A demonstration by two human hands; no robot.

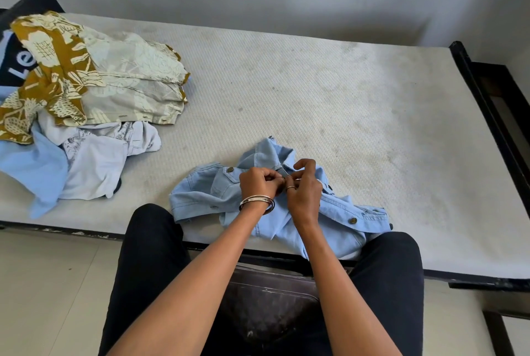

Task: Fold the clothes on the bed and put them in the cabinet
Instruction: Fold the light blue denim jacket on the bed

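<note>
So the light blue denim jacket (286,206) is lying crumpled on the near edge of the bed (315,91), right in front of the person's knees, part of it hanging just over the mattress edge. Both hands are bunched together over the middle of it, near the collar. The left hand (259,183) has its fingers curled in and is pinching the fabric at the front placket, there's a pair of metal bangles (256,201) on that wrist. The right hand (304,190) is right against it, fingers also curled and pinching the same bit of denim, with a ring on one finger; honestly can't make out whether there's a button between the fingertips, too small to tell. Over on the left side of the bed, well apart from the jacket, sits a messy pile: a mustard and cream patterned shirt (51,69) on top, a pale printed one (132,80) beside it, a white tee (97,160) and a light blue piece (34,166) lower down. Person is wearing dark trousers (149,255), and a dark brown seat (266,304) shows between the legs
</note>
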